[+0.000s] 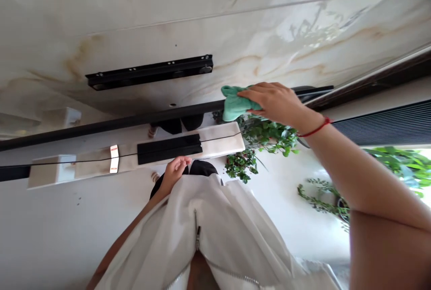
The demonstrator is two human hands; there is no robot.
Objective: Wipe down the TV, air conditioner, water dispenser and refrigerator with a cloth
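Observation:
My right hand [276,103], with a red cord on its wrist, grips a bunched green cloth [234,103]. The cloth lies against a long black edge strip [151,118] that runs along the marbled wall. My left hand [177,169] is low in front of my white top, at the near edge of a narrow white shelf [222,139]. Its fingers are loosely curled together, and nothing shows in them. On the shelf lie a flat black panel [168,150] and a thin black cable [97,160].
A black bracket bar [150,72] is fixed to the marbled wall [151,2] above the strip. Leafy potted plants [269,135] stand on the floor beyond the shelf's right end. Another plant [323,198] is further right, near a dark ribbed panel [384,124].

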